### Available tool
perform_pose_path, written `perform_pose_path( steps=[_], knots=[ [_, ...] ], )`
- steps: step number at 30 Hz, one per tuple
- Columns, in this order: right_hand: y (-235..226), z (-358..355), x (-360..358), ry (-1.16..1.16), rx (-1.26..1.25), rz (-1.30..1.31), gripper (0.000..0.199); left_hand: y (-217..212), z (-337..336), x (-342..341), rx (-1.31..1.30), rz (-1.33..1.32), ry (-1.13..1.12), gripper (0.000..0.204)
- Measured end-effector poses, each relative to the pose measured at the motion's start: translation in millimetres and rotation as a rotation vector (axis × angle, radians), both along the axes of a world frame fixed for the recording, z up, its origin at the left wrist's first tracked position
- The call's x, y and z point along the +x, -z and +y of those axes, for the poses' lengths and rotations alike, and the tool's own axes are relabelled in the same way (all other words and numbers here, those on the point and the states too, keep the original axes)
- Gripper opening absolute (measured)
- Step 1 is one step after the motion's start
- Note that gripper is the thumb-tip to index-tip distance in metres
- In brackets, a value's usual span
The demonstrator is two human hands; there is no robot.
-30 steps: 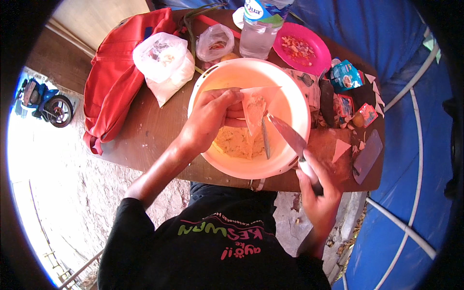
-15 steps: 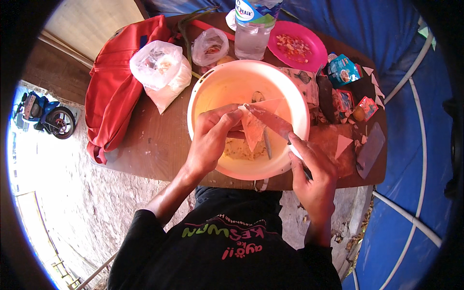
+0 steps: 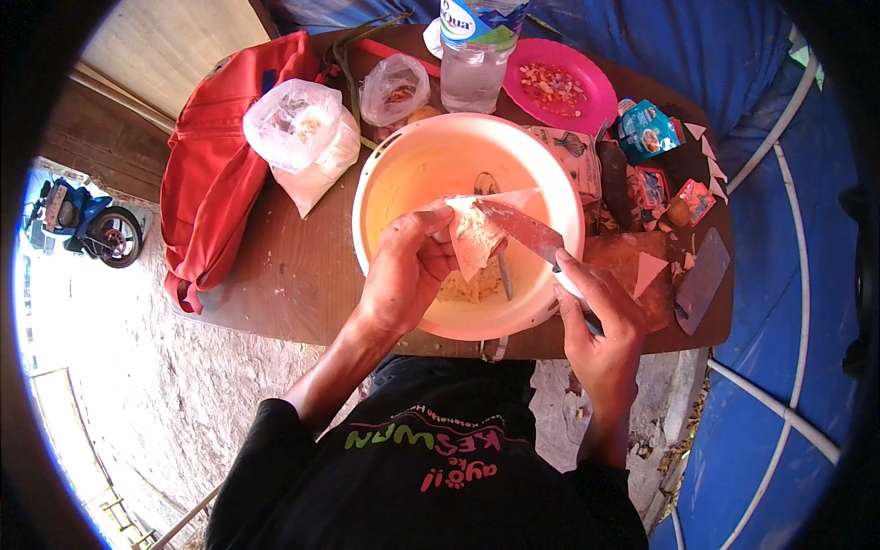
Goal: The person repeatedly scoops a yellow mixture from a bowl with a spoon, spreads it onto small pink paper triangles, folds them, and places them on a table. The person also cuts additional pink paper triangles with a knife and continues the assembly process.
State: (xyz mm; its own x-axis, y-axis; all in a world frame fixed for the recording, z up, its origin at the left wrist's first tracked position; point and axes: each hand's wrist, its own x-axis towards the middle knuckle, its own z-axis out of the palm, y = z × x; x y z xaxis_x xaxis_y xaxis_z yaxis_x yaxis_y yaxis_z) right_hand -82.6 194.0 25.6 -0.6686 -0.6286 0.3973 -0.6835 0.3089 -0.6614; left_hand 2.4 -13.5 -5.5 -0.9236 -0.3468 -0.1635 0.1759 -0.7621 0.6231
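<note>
My left hand pinches a thin, pale triangular piece above the white basin; some light paste lies on its face. In my right hand is a knife, its light handle gripped and its blade pointing left. The blade's tip touches the upper part of the triangular piece. Down in the basin sit a yellowish, lumpy mixture and a metal spoon, partly covered by my left hand and the piece.
Around the basin stand a bag of white powder, a water bottle and a pink plate of chopped pieces. To the right lie a cutting board, a cleaver-like blade and seasoning packets. A red bag lies left.
My left hand has turned, so more of the triangular piece's paste-covered face shows. The knife's tip has shifted slightly right and down, and my right hand a little right.
</note>
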Motion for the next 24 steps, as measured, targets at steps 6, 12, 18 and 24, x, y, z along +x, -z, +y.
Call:
perform_pose_path(
  steps=[6,12,18,24],
  knots=[
    [-4,9,-6,0.074,0.069,0.079,0.039,3,-3,2,-0.065,-0.11,0.024,0.031],
    [-8,11,-11,0.066,0.037,0.122,0.036,4,-6,5,-0.069,-0.164,-0.047,0.025],
    [-2,0,-8,-0.081,0.105,0.24,0.04,-6,5,7,-0.134,-0.11,-0.03,0.027],
    [0,-2,-7,-0.047,0.075,0.255,0.043,-6,5,8,-0.154,-0.119,-0.045,0.03]
  ],
)
